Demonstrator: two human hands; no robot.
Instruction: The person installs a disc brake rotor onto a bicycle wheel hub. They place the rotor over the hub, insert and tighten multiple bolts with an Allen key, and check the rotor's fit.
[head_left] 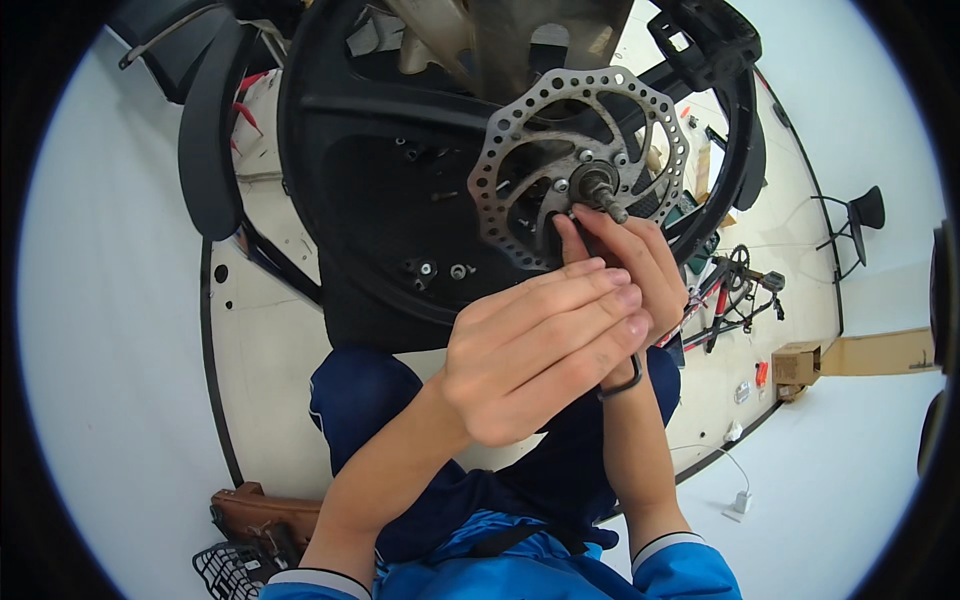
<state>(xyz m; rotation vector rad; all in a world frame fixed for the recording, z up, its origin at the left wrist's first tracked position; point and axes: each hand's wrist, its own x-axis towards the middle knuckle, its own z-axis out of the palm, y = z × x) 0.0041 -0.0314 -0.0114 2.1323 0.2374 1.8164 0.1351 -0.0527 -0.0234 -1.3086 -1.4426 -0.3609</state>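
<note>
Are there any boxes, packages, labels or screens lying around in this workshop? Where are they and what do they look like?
Cardboard box: on the floor at the right, small, brown, roughly cube-shaped.
Flat cardboard sheet: just right of the box, long, tan, lying along the floor's edge.
Small red item: on the floor left of the box; too small to tell if it is a package.
No screens or signs show.

Brake disc [520, 150]: dull grey steel, brownish rust tint, ring of round holes along the rim. Wheel [390, 190] black, black mudguard [208, 130] beside it. Trousers [380, 400] dark navy, jacket [480, 560] bright blue with grey-white cuffs. Floor [270, 330] cream, black line across it. Cardboard box [797, 363] brown. Bicycle frame [720, 305] red and black.
</note>
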